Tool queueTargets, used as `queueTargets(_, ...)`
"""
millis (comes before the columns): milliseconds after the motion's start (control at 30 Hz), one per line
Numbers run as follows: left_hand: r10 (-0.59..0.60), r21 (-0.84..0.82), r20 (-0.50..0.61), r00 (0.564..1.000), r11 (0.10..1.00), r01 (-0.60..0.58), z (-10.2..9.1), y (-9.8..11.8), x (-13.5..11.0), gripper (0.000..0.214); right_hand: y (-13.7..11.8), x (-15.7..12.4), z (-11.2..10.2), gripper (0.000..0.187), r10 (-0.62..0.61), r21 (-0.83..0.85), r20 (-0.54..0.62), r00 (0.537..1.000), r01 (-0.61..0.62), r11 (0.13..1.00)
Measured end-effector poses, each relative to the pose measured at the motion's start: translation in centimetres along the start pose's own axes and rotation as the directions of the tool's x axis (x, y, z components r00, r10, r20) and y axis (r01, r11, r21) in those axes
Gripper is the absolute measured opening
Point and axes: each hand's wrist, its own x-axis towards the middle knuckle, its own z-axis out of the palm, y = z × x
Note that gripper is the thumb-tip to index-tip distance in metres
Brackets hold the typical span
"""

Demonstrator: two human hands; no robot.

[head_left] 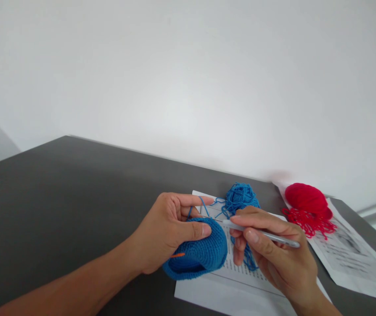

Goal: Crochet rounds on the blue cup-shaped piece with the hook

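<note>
My left hand grips a round, hollow piece of blue crochet work, thumb on its outer side. Blue yarn loops over the stretched left index finger. A short orange strand sticks out by the crochet's edge. In my right hand is a crochet hook with a grey handle, held like a pen between thumb and fingers. Its tip points left to the top edge of the blue work; whether it sits in a stitch is too small to tell.
Behind my right hand lies a blue yarn ball with loose strands, on a printed sheet. To the right, a red yarn ball with tangled strands rests on another printed sheet. The dark grey table meets a white wall.
</note>
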Motion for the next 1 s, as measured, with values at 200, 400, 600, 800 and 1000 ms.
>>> queueTargets(200,-0.025,0.04,-0.027,0.999,0.999,0.026,0.1,0.3,0.0,0.083,-0.4,-0.1,-1.0,0.026,-0.058,-0.132,0.074,0.996,0.068,0.989)
queueTargets(400,-0.033,0.069,-0.065,0.997,0.997,0.038,0.4,0.3,-0.1,0.078,-1.4,0.4,-1.0,0.023,-0.154,-0.293,0.101,0.983,0.177,0.94)
queueTargets(600,-0.021,0.063,-0.053,0.998,0.998,0.024,0.3,0.2,0.0,0.071,-1.8,0.5,-1.1,0.017,-0.18,-0.373,0.105,0.978,0.207,0.905)
queueTargets(800,0.001,0.132,-0.07,0.998,0.991,0.008,0.3,0.3,0.0,0.069,-1.7,0.4,-1.2,0.025,-0.201,-0.413,0.12,0.972,0.233,0.88)
queueTargets(1000,0.14,0.24,-0.098,0.985,0.964,-0.113,0.6,0.1,-0.1,0.058,-1.4,0.2,-0.6,0.033,-0.252,-0.451,0.117,0.961,0.278,0.848)
